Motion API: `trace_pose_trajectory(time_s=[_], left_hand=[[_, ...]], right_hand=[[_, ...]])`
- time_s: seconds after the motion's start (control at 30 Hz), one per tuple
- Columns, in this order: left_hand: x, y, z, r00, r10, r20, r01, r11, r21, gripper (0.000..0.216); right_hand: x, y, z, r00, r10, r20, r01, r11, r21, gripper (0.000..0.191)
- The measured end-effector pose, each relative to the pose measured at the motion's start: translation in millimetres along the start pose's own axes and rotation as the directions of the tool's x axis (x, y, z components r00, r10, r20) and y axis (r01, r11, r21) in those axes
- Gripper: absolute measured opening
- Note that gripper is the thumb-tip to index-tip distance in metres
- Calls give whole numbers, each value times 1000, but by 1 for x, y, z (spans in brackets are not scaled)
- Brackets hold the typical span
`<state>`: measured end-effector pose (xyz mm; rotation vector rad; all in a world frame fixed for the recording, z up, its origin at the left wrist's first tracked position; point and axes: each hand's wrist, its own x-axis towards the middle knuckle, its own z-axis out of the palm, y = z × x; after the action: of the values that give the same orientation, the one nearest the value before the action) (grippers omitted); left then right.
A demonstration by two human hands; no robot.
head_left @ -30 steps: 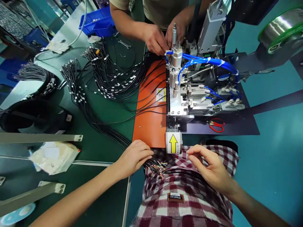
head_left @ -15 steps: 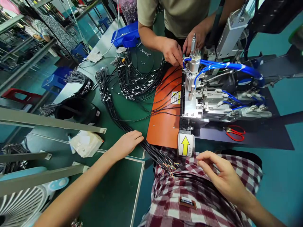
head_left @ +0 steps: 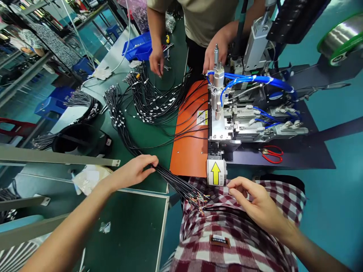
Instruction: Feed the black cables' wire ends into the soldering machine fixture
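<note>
A long bundle of thin black cables (head_left: 172, 178) runs from the green bench down onto my lap, its stripped ends showing coloured wires. My left hand (head_left: 141, 168) is at the bundle near the bench edge, thumb and forefinger pinched on cable there; how many strands it grips I cannot tell. Over the checked garment (head_left: 195, 230), my right hand (head_left: 245, 194) is curled with thumb and forefinger tips together and nothing visible between them. It is just right of a white block with a yellow arrow (head_left: 216, 172). Several single cables cross the orange plate (head_left: 188, 147) into the machine (head_left: 224, 113).
Opposite, a co-worker's hand (head_left: 157, 62) hovers over the bench and the other (head_left: 217, 51) is by the machine. Another cable bundle (head_left: 153, 107), a blue bin (head_left: 137, 47) and a black tub (head_left: 82, 141) stand leftward. Red-handled scissors (head_left: 272, 153) lie right; metal rails (head_left: 56, 155) cross near my left arm.
My left hand has gone from lying on the bundle to a pinch at it. The co-worker's one hand has moved from the machine to over the bench. The view has shifted right.
</note>
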<state>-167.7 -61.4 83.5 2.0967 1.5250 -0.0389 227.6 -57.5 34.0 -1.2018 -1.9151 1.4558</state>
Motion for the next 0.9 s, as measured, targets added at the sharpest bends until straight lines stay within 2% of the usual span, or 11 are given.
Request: trace_pose_trajectory(time_s=[0.03,0.13,0.37,0.53,0.6,0.67,0.73,0.8,0.83,0.9], left_hand=[[-4,-1,-5,999,-33,-10,32,997,-69,17],[-12,-6,-15,999,-26,27,31,978,-205,21],[-6,-5,-4,991,1,131,33,967,-254,19],[0,-9,-5,957,78,280,43,914,-403,17],[1,-9,-8,954,100,284,39,894,-446,18],[1,-6,-9,978,70,197,28,890,-456,20],[1,1,-6,1000,-22,17,27,893,-449,20],[1,9,1,980,-128,-150,47,890,-453,19],[1,13,7,967,-166,-192,61,887,-458,19],[2,21,22,965,-183,-187,79,884,-460,20]], right_hand=[[2,-1,1,1000,-4,1,4,1000,0,14],[8,-3,6,1000,-23,18,23,1000,4,14],[18,-5,15,997,-51,62,50,998,27,13],[19,-6,17,997,-53,57,51,998,36,14],[20,-7,18,997,-51,59,49,998,36,14],[20,-8,19,997,-51,64,48,998,39,14],[22,-10,19,997,-48,59,45,997,55,13],[24,-12,20,998,-43,35,39,994,104,23],[26,-13,21,999,-40,21,36,988,148,33],[29,-15,23,999,-39,-6,40,965,258,52]])
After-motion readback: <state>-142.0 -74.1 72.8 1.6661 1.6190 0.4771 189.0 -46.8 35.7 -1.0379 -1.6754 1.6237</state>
